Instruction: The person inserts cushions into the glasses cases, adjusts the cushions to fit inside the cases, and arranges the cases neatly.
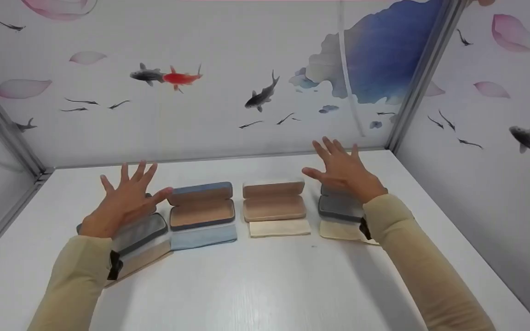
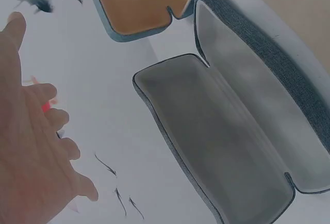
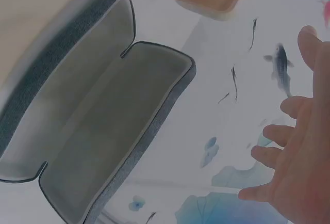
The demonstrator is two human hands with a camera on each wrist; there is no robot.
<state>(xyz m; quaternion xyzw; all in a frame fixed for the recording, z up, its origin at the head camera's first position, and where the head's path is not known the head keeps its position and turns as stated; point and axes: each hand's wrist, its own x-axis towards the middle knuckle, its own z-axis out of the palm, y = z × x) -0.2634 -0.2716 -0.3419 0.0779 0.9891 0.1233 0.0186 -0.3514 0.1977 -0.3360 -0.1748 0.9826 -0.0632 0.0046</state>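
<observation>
My left hand [image 1: 124, 202], fingers spread, hovers over an open grey glasses case [image 1: 143, 232] at the left end of a row. The left wrist view shows that case's grey lining with nothing in it. With fingers also spread, my right hand [image 1: 345, 170] is above another open grey glasses case [image 1: 338, 207] at the right end. Between them stand an open blue glasses case [image 1: 203, 214] with tan lining and an open cream glasses case [image 1: 274, 208] with pinkish lining. Neither hand holds anything.
Folded cloths lie before the cases: a tan one [image 1: 143, 262], a blue one [image 1: 204, 237], a cream one [image 1: 279, 228] and a yellowish one [image 1: 341, 231]. The white table [image 1: 256, 285] meets walls printed with fish and petals at the back and sides.
</observation>
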